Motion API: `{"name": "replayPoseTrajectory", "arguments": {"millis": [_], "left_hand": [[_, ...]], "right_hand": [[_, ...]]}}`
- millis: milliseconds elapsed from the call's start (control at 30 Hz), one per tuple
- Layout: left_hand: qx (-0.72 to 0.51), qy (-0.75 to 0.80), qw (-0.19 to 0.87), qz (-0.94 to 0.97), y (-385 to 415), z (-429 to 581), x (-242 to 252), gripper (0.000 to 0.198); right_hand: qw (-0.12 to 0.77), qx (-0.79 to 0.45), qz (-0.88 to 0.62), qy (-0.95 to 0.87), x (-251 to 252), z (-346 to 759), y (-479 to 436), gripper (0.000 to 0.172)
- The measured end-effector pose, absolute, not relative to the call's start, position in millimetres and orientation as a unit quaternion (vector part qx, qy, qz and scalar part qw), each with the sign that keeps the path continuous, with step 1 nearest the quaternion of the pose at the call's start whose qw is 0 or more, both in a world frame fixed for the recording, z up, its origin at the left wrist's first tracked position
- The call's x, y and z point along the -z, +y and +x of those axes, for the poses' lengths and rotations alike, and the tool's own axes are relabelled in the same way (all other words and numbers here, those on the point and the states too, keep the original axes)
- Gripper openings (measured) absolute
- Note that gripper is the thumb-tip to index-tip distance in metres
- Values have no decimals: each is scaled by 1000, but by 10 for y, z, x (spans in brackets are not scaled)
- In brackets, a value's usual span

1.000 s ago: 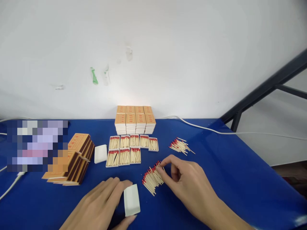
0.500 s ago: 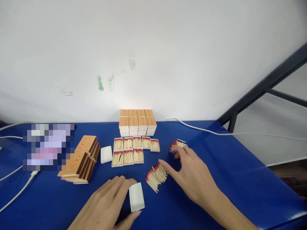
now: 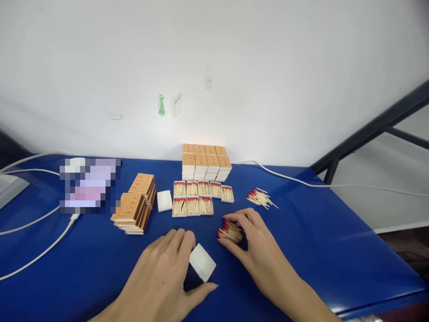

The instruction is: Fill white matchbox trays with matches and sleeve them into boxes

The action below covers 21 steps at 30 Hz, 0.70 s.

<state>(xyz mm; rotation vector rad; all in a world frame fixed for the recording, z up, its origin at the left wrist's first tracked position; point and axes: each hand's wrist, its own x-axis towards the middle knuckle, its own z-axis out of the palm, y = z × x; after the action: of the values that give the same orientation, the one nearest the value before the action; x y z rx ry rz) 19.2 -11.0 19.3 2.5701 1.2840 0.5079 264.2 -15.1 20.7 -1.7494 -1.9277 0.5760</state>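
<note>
You're at a blue table [image 3: 318, 232] pushed against a white wall [image 3: 234, 67]; black metal bars [image 3: 375, 127] run at 3 o'clock and a white cable [image 3: 301, 181] trails along the back edge. At 12 o'clock sits a stack of matchboxes [image 3: 206, 162], with filled trays [image 3: 201, 197] in two rows just in front, and a loose pile of matches [image 3: 261, 197] at 1 o'clock. Box sleeves [image 3: 136, 203] are heaped at 10 o'clock, a spare white tray [image 3: 164, 201] beside them. Your left hand [image 3: 161, 281] pinches an empty tray [image 3: 202, 262] between thumb and fingers, tilted off the table. Your right hand [image 3: 258, 250] is cupped over a match bundle [image 3: 230, 231] just right of the tray, fingers curled narrowly round it. Against half a second ago: the right hand was spread flat, reaching between the two match groups; it has pulled back and closed on the near bundle. The tray has rotated in your left hand, and the view has shifted left.
</note>
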Motion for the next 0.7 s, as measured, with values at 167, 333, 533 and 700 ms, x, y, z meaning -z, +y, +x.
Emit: {"name": "replayPoseTrajectory", "arguments": {"millis": [167,333,533,700], "left_hand": [[-189,417,158,875,-74,169,-218,68],[-170,397,253,866,-32,111,-220,74],[-151,396,320,847,-13,148,-209,32],[-161,402,325,841,-14,179,-211,22]], "right_hand": [[243,-243,-626,-700,-233,2717,-178,27],[234,-206,-655,-688,-239,2784,-189,38],[197,-242,-644,-698,-324,2778,-159,8],[188,-263,-629,-707,-375,2741,-114,5]]}}
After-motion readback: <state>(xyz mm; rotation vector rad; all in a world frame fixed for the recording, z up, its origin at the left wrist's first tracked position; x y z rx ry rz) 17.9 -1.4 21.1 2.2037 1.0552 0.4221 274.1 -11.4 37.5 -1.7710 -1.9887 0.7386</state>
